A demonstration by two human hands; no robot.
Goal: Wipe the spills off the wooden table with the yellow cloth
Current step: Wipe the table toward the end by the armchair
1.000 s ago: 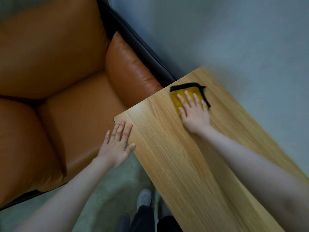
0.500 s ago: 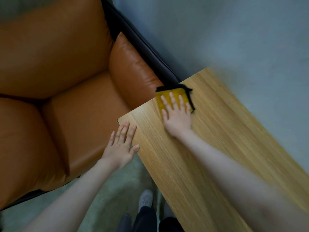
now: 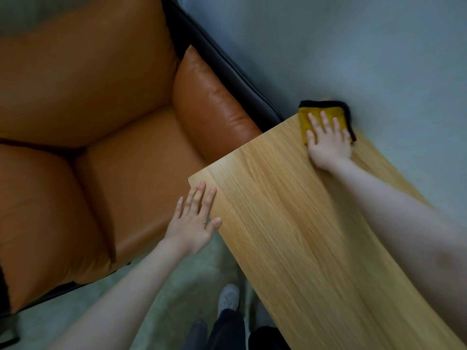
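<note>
Yellow cloth (image 3: 309,116) lies flat under the spread right hand (image 3: 328,142) at the worktop's (image 3: 290,223) far corner, overhanging its edge; bare wood stretches nearer. Left hand (image 3: 193,223), open, rests at the near-left edge.

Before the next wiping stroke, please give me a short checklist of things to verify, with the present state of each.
1. Right hand flat on the yellow cloth with black edging: ok, fingers spread on it.
2. Cloth fully on the light wooden table: not ok, it sits at the far corner and its black edge seems to reach past the tabletop.
3. Left hand steadying the table: ok, fingertips and thumb rest at the near-left edge.
4. Path for a stroke back toward the body: ok, nothing stands on the wood.
5. Spills remaining: cannot tell, no wet patch is visible.
6. Orange leather sofa clear of the cloth: ok.
</note>
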